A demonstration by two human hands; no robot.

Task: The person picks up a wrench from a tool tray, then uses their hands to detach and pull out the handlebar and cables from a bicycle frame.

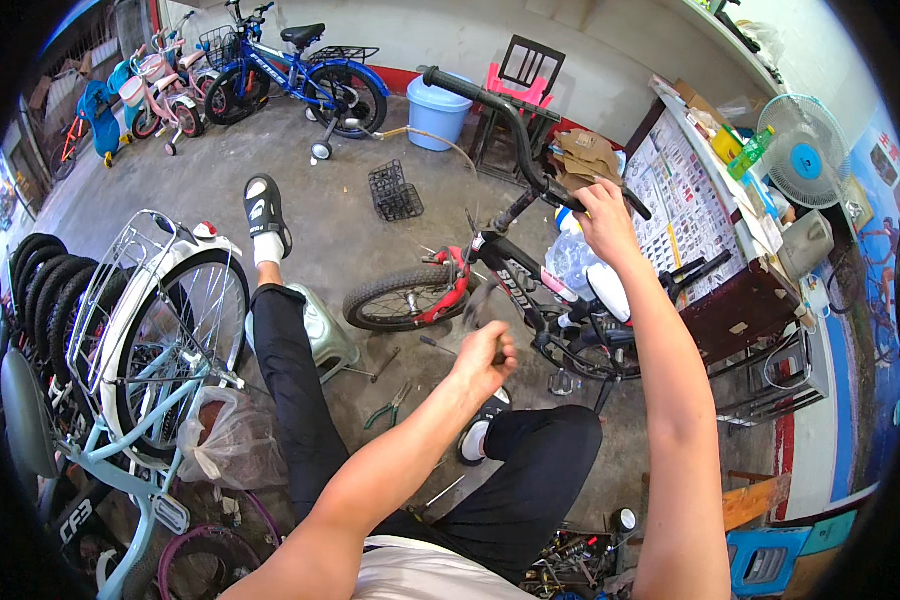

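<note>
My right hand (pixel 602 215) is closed on the black handlebar (pixel 490 108) of a small bicycle (pixel 505 270) with a black frame, red fork and white lettering. The bicycle leans over at centre right, its front wheel (pixel 395 300) low to the left. My left hand (pixel 485 355) is curled below and left of the frame, near a blurred greyish shape (pixel 480 305); what it holds, if anything, I cannot make out. Pliers (pixel 390 405) and a loose metal tool (pixel 385 365) lie on the concrete floor below the front wheel.
White-wheeled bicycle (pixel 160 340), tyres and bagged item (pixel 230 440) at left; small bikes (pixel 165 95), blue bicycle (pixel 290 85), blue bucket (pixel 438 110) behind. Wire basket (pixel 395 188) on floor. Cluttered counter (pixel 690 200) with fan (pixel 805 150) right; light stool (pixel 320 330) by my leg; tools (pixel 570 560) below.
</note>
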